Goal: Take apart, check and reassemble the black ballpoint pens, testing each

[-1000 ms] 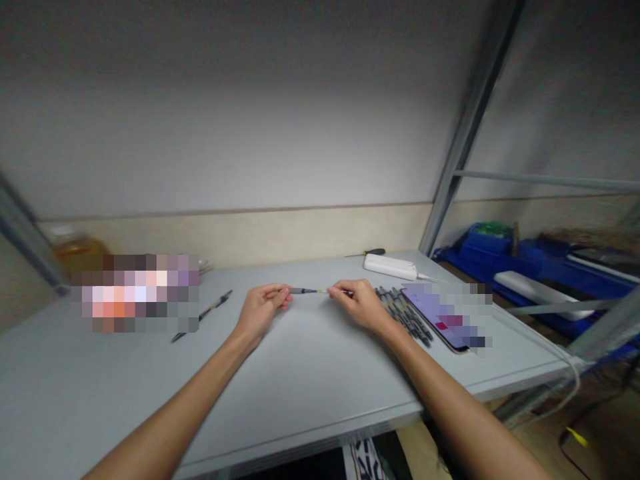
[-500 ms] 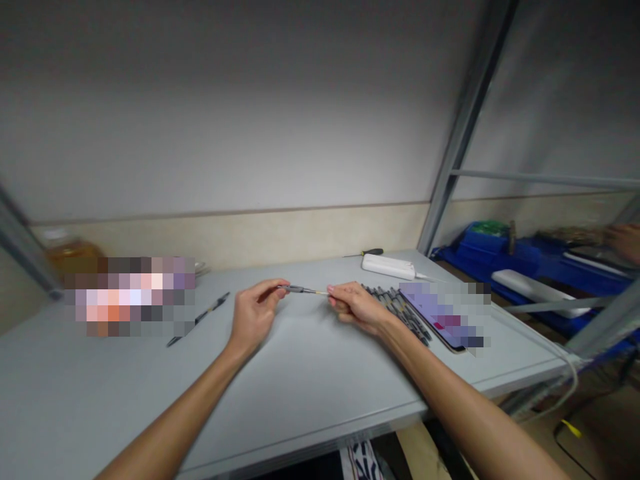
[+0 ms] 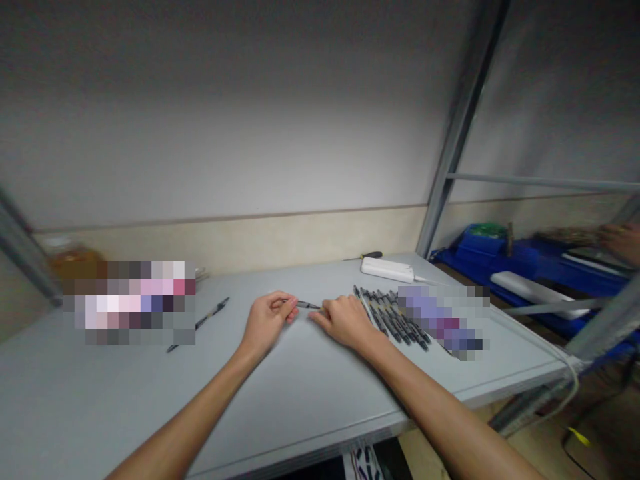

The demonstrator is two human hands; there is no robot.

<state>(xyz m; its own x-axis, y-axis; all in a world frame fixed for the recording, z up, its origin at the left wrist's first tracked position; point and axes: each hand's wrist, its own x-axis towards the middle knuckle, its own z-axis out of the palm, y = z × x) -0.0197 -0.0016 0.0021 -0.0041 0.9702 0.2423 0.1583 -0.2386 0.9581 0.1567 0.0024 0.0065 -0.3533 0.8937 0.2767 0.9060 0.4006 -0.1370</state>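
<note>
A slim dark pen (image 3: pixel 307 305) lies level between my two hands above the table. My left hand (image 3: pixel 267 323) pinches one end of it between thumb and fingers. At the other end, my right hand (image 3: pixel 347 321) is closed with curled fingers, its back turned up and its thumb pointing left. That end of the pen is hidden by the fingers. Several similar dark pens (image 3: pixel 395 320) lie side by side just right of my right hand. Another pen (image 3: pixel 213 312) rests alone on the table to the left of my left hand.
The grey table (image 3: pixel 280 413) carries a white power strip (image 3: pixel 387 269) and a screwdriver (image 3: pixel 371 255) near the back wall. Blurred patches cover items at left and right. A metal post (image 3: pixel 440 207) rises at the right; beyond it are blue trays (image 3: pixel 480 247) and another person's hand (image 3: pixel 623 241).
My hands have come closer together, and less of the pen shows between them. The right hand has turned its back upward. A pale refill-like tip seen earlier is now covered.
</note>
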